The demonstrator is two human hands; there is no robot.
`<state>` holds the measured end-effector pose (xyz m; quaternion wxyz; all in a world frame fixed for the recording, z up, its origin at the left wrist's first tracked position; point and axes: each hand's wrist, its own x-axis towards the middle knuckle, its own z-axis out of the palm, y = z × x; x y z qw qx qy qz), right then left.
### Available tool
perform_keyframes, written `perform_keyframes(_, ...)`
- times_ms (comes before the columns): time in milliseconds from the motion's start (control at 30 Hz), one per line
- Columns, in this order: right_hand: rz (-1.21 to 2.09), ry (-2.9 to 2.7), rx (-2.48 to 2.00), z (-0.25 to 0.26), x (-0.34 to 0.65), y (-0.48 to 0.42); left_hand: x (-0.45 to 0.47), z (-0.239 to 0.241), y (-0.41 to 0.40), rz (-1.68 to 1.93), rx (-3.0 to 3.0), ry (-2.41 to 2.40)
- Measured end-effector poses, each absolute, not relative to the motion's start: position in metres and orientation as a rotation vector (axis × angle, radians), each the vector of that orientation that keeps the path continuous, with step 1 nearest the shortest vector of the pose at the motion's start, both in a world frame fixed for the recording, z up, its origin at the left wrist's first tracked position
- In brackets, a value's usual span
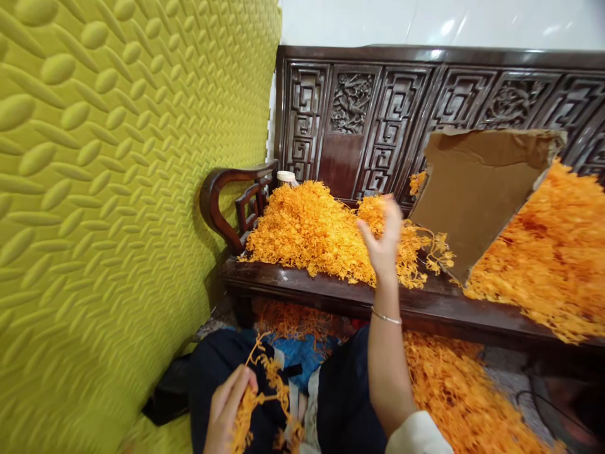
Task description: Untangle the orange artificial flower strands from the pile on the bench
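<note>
My left hand point(227, 407) is low over my lap, fingers closed round a clump of orange stringy strands point(265, 391) that trail across my dark trousers. My right hand point(384, 243) is stretched out over the wooden bench, fingers apart and blurred by motion, right above the big orange heap point(307, 230) on the bench seat. A thin bracelet point(386, 318) circles that wrist. Nothing shows in the right hand.
The dark carved wooden bench point(331, 290) has a curved armrest point(222, 195) at left. A cardboard sheet point(477, 189) leans between the heap and a second orange pile point(543, 246). More strands lie on the floor point(454, 384). A yellow-green padded wall point(104, 189) fills the left.
</note>
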<state>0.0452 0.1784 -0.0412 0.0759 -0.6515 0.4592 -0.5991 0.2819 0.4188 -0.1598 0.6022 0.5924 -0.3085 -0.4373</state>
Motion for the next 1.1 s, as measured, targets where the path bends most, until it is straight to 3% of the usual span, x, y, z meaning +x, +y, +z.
perform_keyframes(133, -1.657, 1.347, -1.952, -0.090, 0.060, 0.181, 0.272, -0.135, 0.409, -0.972, 1.324, -0.703)
perform_keyframes(333, -1.802, 1.165, -1.649, -0.147, 0.079, 0.256, 0.259, -0.118, 0.383, -1.010, 1.243, -0.717)
perform_keyframes(533, -1.504, 1.020, -1.484, -0.139, 0.090, 0.305, 0.246, -0.112, 0.366, -0.926, 1.235, -0.842)
perform_keyframes(867, -1.156, 0.746, -1.922, -0.107, 0.093, 0.335, 0.228, -0.112, 0.362, -0.909, 1.152, -1.036)
perform_keyframes(1100, -1.126, 0.785, -1.954, -0.112, 0.095, 0.334, 0.228, -0.133, 0.359, -0.729, 1.292, -1.116)
